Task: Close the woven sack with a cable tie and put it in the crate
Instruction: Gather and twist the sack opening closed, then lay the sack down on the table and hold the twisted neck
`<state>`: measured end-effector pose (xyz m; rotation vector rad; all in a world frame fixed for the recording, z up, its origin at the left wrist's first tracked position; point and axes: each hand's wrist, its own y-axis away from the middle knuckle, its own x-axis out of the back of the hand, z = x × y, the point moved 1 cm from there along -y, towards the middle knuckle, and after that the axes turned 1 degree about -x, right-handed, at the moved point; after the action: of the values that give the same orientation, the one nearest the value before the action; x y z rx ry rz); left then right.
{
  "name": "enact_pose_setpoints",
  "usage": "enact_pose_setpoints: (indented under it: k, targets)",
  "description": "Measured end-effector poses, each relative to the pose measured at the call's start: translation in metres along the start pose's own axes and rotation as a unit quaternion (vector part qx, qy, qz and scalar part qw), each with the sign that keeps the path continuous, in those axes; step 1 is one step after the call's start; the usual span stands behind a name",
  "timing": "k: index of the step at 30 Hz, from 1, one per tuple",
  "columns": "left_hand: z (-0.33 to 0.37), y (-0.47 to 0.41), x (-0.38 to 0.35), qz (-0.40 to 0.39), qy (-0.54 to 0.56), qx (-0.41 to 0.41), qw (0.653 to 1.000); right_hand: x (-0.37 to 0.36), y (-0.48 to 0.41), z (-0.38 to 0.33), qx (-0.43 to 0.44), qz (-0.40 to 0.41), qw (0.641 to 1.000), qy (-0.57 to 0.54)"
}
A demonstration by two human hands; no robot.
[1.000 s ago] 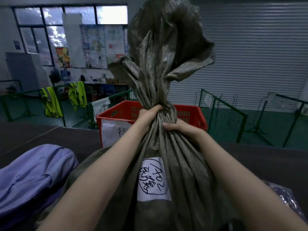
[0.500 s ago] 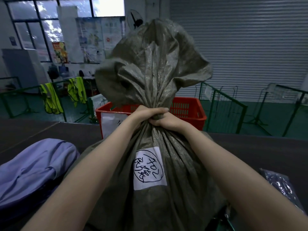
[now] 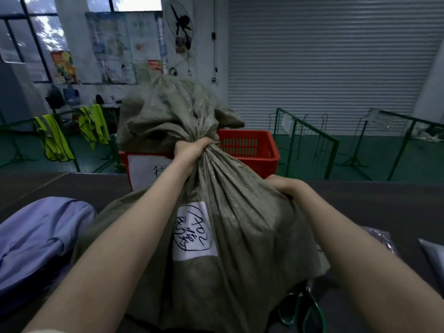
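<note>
Your left hand (image 3: 192,150) is clenched around the gathered neck of the sack (image 3: 240,224) on the table (image 3: 384,195), your right hand (image 3: 282,186) grips its shoulder, no cable tie shows, so tying and loading the red crate (image 3: 249,150) behind remain.

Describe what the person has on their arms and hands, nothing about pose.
Both forearms are bare as far as the picture shows; no sleeves reach into view. The left hand and the right hand wear no gloves. No watch, bracelet or ring is visible, though the fingers are mostly buried in fabric, so rings cannot be ruled out.
</note>
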<state>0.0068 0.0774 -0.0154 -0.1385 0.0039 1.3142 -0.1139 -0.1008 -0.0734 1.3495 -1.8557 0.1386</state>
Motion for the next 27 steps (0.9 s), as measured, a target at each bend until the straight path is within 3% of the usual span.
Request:
enact_pose_setpoints:
  k: [5,9,12,17,21,24,25,26,27]
  targets:
    - [0.036,-0.013,-0.005,-0.001,-0.123,-0.065,0.99,-0.014,0.018,-0.011,0.027,-0.058,0.994,-0.09]
    - [0.05,-0.002,-0.016,-0.113,-0.253,-0.104,0.955,-0.055,0.04,-0.008,0.038,-0.112,0.979,-0.168]
    - [0.028,0.012,-0.027,-0.185,-0.319,-0.098,0.924,-0.099,0.043,0.006,-0.011,-0.168,0.97,-0.177]
    - [-0.035,0.022,-0.033,-0.224,-0.315,-0.037,0.921,-0.151,0.039,0.036,-0.058,-0.261,0.933,-0.24]
    - [-0.08,0.034,-0.042,-0.247,-0.306,0.007,0.92,-0.182,0.028,0.059,-0.096,-0.266,0.929,-0.238]
    - [-0.105,0.044,-0.043,-0.24,-0.262,0.042,0.934,-0.178,0.026,0.068,-0.106,-0.169,0.935,-0.295]
    - [-0.109,0.045,-0.043,-0.236,-0.243,0.05,0.94,-0.168,0.022,0.073,-0.099,-0.122,0.922,-0.354]
    - [-0.112,0.048,-0.043,-0.234,-0.226,0.056,0.944,-0.155,0.017,0.082,-0.078,-0.092,0.879,-0.461]
    - [-0.115,0.05,-0.043,-0.235,-0.214,0.059,0.946,-0.14,0.011,0.089,-0.053,-0.071,0.796,-0.599]
